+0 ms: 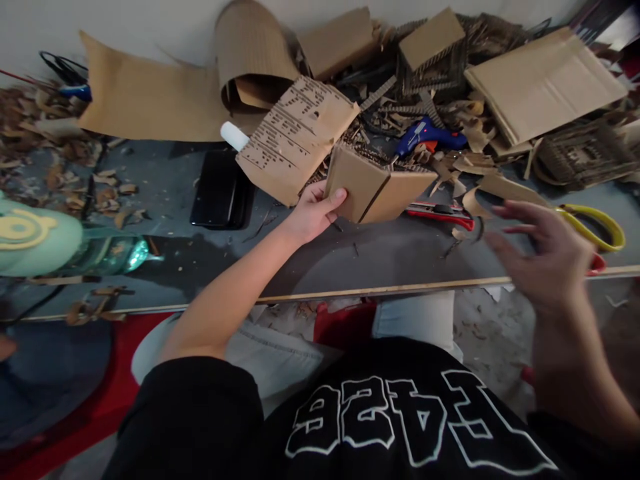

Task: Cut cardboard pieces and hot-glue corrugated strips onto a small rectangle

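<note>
- Hands: the left hand (315,212) is closed around the lower left corner of a folded cardboard piece (393,195), thumb pressed flat on its near face; the right hand (547,247), blurred, is raised near the table's front edge with fingers parted and loosely curved, grasping nothing visible.
- Folded cardboard piece: held above the grey table (320,270), its two panels meeting at a dark crease; it extends rightward from the left hand and lies well apart from the right hand.
- Tools: a yellow looped handle (619,235) beside the right hand; a red utility knife (443,213) between the hands.
- Left of the held piece: a black phone-like slab (217,190), a torn-faced cardboard sheet (295,137) and a white cylinder (234,136) at that sheet's left edge.
- Beyond: a blue glue gun (430,135) among cardboard scraps (477,137).
- Farthest: a curled brown sheet (255,47) and, at right, a flat cardboard panel (545,87).
</note>
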The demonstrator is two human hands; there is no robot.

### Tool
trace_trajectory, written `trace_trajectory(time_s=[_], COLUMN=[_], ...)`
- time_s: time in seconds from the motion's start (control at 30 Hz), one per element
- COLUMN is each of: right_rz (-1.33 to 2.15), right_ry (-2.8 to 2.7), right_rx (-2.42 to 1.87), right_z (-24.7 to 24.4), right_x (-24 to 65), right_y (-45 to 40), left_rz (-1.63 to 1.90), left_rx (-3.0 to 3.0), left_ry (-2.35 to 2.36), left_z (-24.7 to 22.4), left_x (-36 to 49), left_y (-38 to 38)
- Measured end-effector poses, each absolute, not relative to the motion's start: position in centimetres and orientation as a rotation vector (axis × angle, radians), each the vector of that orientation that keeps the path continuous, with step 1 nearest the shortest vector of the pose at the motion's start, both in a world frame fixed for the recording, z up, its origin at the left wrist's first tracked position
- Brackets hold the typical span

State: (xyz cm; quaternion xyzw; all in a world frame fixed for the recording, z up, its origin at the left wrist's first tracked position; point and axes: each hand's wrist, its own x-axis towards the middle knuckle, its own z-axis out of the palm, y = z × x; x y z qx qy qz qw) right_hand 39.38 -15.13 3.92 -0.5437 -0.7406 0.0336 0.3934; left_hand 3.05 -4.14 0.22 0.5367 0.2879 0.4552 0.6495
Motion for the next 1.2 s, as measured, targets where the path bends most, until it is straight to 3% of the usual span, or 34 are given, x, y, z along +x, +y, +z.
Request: trace_trajectory(time_s=[0.2,0.33,0.5,0.63,1.2], right_rz=[0.071,0.123,-0.169,-0.218,-0.364], right_ry=[-1.964,-1.981,-1.972,-1.962,-2.029], right_rx=[-1.088,-1.108,-1.211,-1.133,-1.169], right_z=[5.5,5.4,5.6,4.9,1.5], right_x=[28.2,27.2,28.2,28.9,27.8], right_y=[-11.4,-11.3,-11.5,-11.1,-12.4], left_rz=[0.937,0.793,1.161,1.095,1.360], left_rx=[1.388,1.716,2.402,2.790,2.996], left_ry=[0.572,0.415,0.445,0.606,0.653], left_z=[1.6,3.4,3.3,2.4,2.0], left_x=[2.6,2.6,2.5,1.9,1.6], left_y=[-4.9,-5.0,-4.9,-5.5,-6.8])
